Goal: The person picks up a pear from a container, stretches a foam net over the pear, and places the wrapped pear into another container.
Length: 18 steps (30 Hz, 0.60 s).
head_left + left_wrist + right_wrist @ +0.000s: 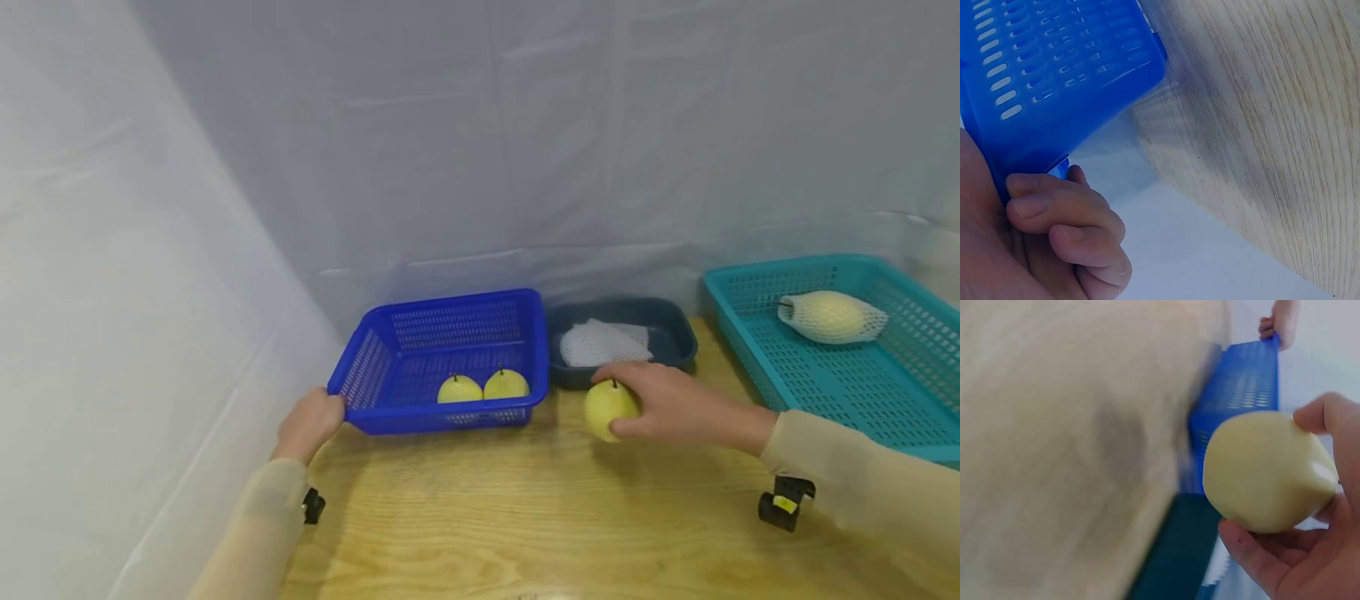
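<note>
My left hand [309, 423] grips the near left corner of a blue plastic basket [442, 414]; in the left wrist view its fingers [1075, 215] curl under the rim. Two yellow pears [460, 389] lie inside the basket against its near wall. With thumb and fingers, my right hand [667, 404] holds another yellow pear [611, 410], stem up, above the table in front of a dark green tray [674, 333]. The right wrist view shows this bare pear [1266, 472] large between thumb and fingertips.
White foam net sleeves [603, 342] lie in the dark tray. To the right, a teal basket [847, 375] contains one pear in a foam net [831, 317]. The wooden table [480, 517] ends against white sheeting [525, 150] at the back and left.
</note>
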Each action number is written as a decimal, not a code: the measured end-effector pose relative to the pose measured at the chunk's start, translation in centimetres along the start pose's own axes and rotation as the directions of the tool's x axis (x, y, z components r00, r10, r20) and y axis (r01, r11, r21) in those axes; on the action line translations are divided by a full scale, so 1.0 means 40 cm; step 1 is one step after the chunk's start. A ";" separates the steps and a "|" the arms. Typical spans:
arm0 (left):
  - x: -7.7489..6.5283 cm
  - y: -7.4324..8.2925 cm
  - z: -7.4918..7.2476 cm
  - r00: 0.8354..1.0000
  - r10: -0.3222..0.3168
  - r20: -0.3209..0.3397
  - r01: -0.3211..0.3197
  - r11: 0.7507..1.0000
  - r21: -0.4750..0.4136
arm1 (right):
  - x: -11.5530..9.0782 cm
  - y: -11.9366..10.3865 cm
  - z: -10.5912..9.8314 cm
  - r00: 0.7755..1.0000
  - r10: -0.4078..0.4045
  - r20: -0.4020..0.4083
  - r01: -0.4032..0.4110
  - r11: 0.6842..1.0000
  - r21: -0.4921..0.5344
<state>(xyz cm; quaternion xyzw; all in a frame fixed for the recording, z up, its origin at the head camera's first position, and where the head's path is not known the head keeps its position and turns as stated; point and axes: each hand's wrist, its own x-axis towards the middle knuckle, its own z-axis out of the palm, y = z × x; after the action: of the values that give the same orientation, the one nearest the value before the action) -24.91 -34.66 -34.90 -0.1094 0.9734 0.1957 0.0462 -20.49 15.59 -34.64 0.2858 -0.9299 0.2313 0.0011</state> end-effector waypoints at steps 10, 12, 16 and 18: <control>0.003 -0.001 -0.004 1.000 -0.008 -0.003 0.008 1.000 0.020 | -0.016 0.028 0.055 0.996 0.087 0.006 -0.087 0.994 0.059; 0.004 -0.001 -0.003 1.000 -0.008 -0.002 0.009 1.000 0.020 | -0.015 0.034 0.063 0.996 0.090 0.006 -0.090 0.994 0.060; 0.005 -0.002 0.000 1.000 -0.007 0.000 0.007 1.000 0.019 | -0.012 0.044 0.079 0.996 0.093 0.008 -0.093 0.993 0.066; 0.005 -0.004 0.003 1.000 -0.007 -0.005 0.007 1.000 0.022 | -0.010 0.047 0.086 0.996 0.087 0.009 -0.088 0.993 0.073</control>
<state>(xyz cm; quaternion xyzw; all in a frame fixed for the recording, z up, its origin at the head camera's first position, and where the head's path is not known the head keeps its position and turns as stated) -25.04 -34.81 -35.09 -0.1128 0.9752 0.1848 0.0457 -20.72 15.67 -38.58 0.2454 -0.9325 0.2643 -0.0220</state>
